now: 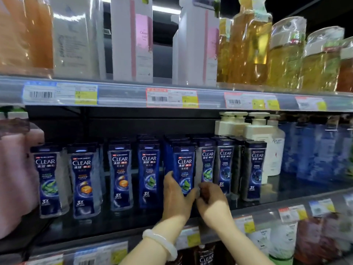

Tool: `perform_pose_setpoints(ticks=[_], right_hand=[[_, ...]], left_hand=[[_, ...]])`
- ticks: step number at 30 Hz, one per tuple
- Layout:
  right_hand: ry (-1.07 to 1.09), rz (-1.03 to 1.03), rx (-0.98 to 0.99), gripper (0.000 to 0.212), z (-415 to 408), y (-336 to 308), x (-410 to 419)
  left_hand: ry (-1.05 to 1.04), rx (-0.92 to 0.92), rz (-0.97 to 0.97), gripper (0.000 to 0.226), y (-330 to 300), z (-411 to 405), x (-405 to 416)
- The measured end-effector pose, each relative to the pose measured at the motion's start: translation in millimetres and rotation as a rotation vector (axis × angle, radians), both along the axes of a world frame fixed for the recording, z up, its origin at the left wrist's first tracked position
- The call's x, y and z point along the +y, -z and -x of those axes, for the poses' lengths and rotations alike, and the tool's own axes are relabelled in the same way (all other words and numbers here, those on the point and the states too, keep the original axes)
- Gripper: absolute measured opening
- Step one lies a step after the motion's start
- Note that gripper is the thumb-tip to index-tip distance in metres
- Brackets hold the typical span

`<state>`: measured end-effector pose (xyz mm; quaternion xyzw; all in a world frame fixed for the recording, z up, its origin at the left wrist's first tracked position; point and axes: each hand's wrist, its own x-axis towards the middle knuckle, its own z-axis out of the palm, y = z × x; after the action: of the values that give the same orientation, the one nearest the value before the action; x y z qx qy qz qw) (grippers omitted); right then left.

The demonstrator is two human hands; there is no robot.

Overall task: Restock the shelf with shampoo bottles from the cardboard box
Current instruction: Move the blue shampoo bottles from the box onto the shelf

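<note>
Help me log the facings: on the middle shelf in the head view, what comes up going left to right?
Pink bottles → blue CLEAR shampoo bottles, with the left hand and right hand on one → white pump bottles → translucent blue bottles.

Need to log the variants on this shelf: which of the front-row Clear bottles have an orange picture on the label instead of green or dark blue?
Two: the second Clear bottle from the left and the third. Both labels show an orange picture.
</note>
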<state>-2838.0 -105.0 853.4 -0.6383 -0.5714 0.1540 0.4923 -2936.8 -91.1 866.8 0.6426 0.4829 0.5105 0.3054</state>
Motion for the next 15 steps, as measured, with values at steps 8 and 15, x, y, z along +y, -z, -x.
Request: perform_pose_setpoints(ticks=[8,15], right_hand=[[-0.215,0.079,-0.141,0.054,2,-4,-5],[-0.190,0.139,-0.236,0.051,3,-3,0]], left_hand=[[-0.117,0.381,0.130,0.059,11,24,5],[-0.151,0.412,0.079,0.042,14,24,6]])
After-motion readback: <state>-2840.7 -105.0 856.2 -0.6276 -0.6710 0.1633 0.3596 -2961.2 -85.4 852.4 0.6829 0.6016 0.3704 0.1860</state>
